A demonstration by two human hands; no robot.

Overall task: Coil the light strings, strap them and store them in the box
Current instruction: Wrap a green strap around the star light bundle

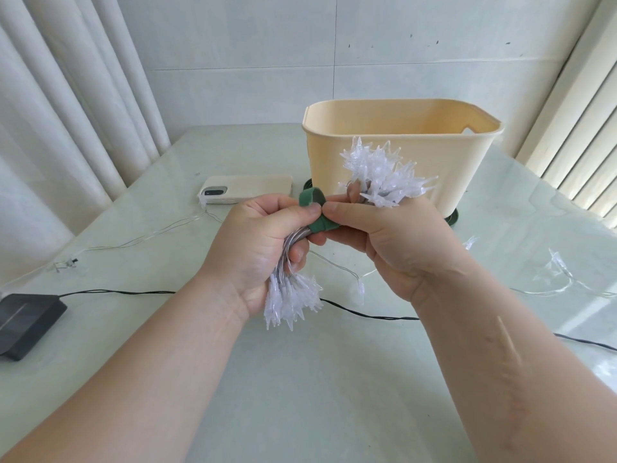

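A coiled light string point(384, 177) of clear star-shaped bulbs is held above the table between both hands. My left hand point(260, 242) grips the wire bundle, with bulbs hanging below the palm. A green strap point(312, 198) loops around the middle of the bundle. My right hand point(390, 235) pinches the strap between thumb and forefinger while more bulbs stick out above its fingers. The beige box point(400, 128) stands open just behind the hands.
A phone in a cream case point(247, 193) lies left of the box. A dark solar panel point(26, 317) sits at the left edge, its black cable point(367, 315) crossing the table. Loose star lights point(557, 269) and clear wire lie at the right. Curtains hang on both sides.
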